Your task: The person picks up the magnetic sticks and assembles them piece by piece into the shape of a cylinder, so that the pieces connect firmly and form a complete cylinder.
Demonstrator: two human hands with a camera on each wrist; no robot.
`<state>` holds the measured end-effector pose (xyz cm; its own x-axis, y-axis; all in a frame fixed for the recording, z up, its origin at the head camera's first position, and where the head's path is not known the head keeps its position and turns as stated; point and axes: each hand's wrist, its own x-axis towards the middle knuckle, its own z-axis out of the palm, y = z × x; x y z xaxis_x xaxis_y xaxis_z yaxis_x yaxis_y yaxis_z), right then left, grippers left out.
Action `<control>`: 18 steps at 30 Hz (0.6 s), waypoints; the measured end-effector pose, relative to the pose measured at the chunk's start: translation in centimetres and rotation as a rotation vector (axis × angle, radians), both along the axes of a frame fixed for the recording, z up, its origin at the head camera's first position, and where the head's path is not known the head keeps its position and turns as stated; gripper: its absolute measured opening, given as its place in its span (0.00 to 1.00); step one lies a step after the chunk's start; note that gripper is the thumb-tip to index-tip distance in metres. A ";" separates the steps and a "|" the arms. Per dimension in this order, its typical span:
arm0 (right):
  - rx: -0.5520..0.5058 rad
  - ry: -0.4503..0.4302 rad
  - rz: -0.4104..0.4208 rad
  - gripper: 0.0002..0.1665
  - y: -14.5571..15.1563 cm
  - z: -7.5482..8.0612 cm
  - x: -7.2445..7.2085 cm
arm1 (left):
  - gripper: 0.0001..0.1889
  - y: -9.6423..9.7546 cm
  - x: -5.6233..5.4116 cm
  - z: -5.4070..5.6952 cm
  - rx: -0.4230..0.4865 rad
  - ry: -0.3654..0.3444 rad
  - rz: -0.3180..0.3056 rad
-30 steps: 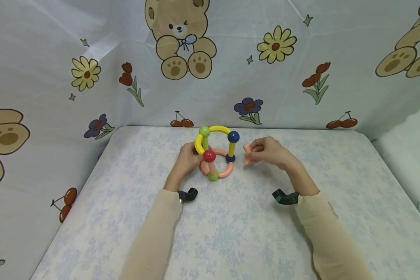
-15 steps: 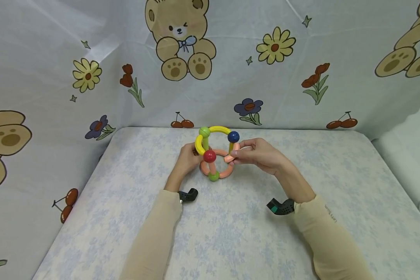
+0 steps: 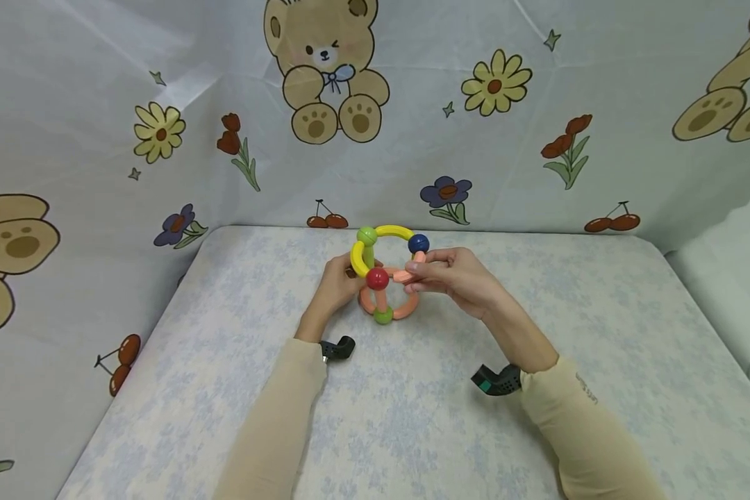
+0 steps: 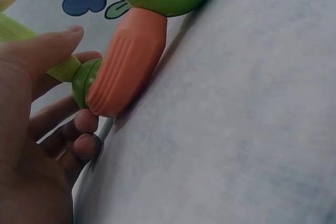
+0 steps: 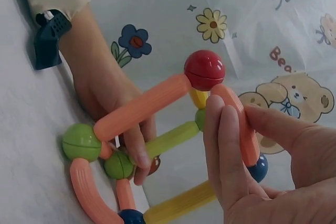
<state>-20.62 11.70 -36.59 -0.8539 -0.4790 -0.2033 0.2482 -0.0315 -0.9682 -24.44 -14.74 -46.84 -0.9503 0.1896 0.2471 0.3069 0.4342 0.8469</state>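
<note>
A frame of magnetic sticks and balls stands on the table. Its bottom ring has curved salmon sticks (image 4: 128, 61), and curved yellow sticks (image 3: 395, 230) lie along the top. My left hand (image 3: 335, 290) grips the light green upright stick (image 5: 176, 137) at the frame's far left, just above a lower green ball (image 4: 83, 82). At the top right, my right hand (image 3: 459, 279) pinches a curved salmon stick (image 5: 236, 103) between thumb and fingers. One end of that stick is at the red ball (image 5: 205, 70), the other near the blue ball (image 5: 258, 168); contact there is partly hidden.
The table (image 3: 400, 417) has a pale blue-patterned cover. Behind it hangs a printed cloth (image 3: 412, 139) with bears and flowers, close to the frame's back. A dark wrist camera (image 3: 498, 380) sits on the right wrist, another (image 3: 339, 348) on the left.
My right hand has moved left with the curved salmon stick, from beside the frame to the top gap between the red and blue balls. The left hand has stayed at its place.
</note>
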 end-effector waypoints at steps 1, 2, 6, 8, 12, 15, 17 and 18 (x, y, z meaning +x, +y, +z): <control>0.011 0.007 0.000 0.18 -0.1 0.1 0.1 | 0.11 0.0 0.0 0.0 0.005 0.009 -0.007; 0.020 0.012 -0.001 0.19 -0.1 0.1 0.1 | 0.10 0.0 0.0 0.1 0.007 0.015 -0.010; 0.021 0.024 -0.011 0.22 -0.5 0.2 0.4 | 0.10 0.1 0.0 0.1 0.005 0.024 -0.008; 0.009 0.020 -0.016 0.22 -0.7 0.2 0.4 | 0.10 0.1 0.0 0.1 0.001 0.022 -0.003; -0.033 -0.005 0.009 0.17 -0.8 -0.1 0.3 | 0.10 0.1 0.0 0.1 -0.006 0.019 0.000; -0.077 -0.039 0.030 0.12 -0.8 -0.4 0.2 | 0.10 0.0 0.0 0.1 -0.007 0.019 0.002; -0.091 -0.053 0.042 0.09 -0.7 -0.5 0.2 | 0.10 0.0 0.0 0.1 -0.006 0.017 0.005; -0.092 -0.056 0.045 0.08 -0.8 -0.5 0.2 | 0.10 0.1 0.0 0.2 -0.005 0.017 0.005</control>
